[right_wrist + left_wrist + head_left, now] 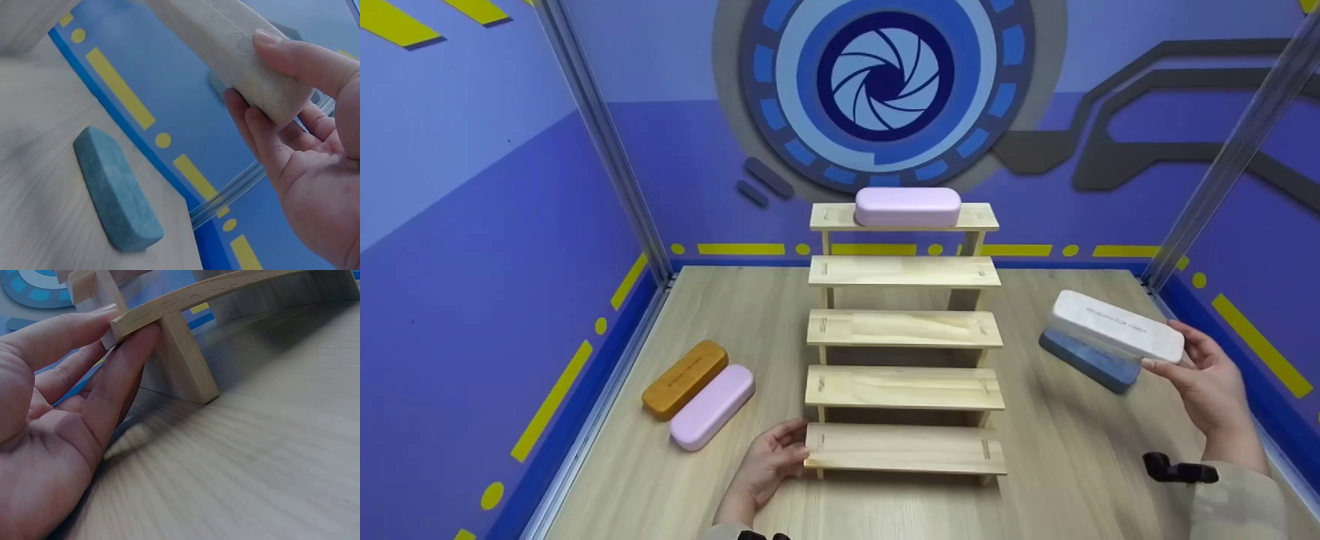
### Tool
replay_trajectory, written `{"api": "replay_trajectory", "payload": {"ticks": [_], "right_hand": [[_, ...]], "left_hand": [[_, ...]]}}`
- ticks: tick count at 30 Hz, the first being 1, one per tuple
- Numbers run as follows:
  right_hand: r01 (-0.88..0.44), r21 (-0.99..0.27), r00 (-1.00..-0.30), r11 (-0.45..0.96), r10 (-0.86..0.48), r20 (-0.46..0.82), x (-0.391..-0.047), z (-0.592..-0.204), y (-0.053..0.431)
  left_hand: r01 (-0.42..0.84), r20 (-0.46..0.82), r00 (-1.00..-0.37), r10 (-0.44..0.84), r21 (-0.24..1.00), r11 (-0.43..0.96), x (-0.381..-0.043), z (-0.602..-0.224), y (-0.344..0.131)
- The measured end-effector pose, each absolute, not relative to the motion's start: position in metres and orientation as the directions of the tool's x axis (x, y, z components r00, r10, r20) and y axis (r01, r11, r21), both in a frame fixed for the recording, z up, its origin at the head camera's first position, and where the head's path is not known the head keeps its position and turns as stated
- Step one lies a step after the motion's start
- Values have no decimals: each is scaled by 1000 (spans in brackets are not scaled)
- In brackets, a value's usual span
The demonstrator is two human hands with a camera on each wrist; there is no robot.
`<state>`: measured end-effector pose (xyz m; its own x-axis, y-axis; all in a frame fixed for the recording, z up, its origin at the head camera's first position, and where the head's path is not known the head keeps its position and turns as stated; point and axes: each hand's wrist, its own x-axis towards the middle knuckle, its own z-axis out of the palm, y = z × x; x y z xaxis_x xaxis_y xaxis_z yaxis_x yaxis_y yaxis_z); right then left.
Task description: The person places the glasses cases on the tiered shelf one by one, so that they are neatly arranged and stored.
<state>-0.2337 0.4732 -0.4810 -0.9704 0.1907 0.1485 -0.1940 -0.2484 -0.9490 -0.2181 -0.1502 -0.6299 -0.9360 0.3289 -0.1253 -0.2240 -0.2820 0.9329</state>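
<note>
My right hand point(1215, 382) grips one end of a white glasses case point(1117, 326), with the thumb on the near side and the fingers under it. The case is tilted and raised over the table, and small lettering shows on its lid. Below it lies a blue glasses case point(115, 188) flat on the table. My left hand point(769, 465) pinches the left end of the lowest step of a wooden tiered stand point(904, 450). In the left wrist view the thumb is at the board's edge and the fingers point(126, 363) are beneath it.
A pink glasses case point(907, 208) sits on the stand's top step. Left of the stand, a brown-orange case point(685, 379) and another pink case point(712, 409) lie side by side on the wood-grain table point(1065, 487). Blue printed walls point(675, 165) enclose the back and sides.
</note>
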Motion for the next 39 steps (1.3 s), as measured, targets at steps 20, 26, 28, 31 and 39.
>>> {"api": "replay_trajectory", "payload": {"ticks": [20, 26, 28, 31, 39], "right_hand": [[-304, -915, -950, -265, 159, 269, -248, -437, 450], [-295, -925, -953, -239, 143, 267, -257, -426, 439], [-290, -929, -955, -232, 135, 265, -260, -422, 435], [-302, -926, -953, -228, 110, 284, -267, -417, 427], [-326, -924, -945, -198, 48, 323, -285, -408, 403]], "left_hand": [[-231, -135, -936, 325, 932, -278, -219, -629, -150], [-241, -143, -935, 324, 928, -286, -219, -628, -150], [-240, -142, -936, 323, 927, -287, -219, -629, -150], [-238, -141, -936, 322, 929, -285, -219, -629, -150], [-238, -143, -936, 321, 930, -280, -219, -628, -150]]}}
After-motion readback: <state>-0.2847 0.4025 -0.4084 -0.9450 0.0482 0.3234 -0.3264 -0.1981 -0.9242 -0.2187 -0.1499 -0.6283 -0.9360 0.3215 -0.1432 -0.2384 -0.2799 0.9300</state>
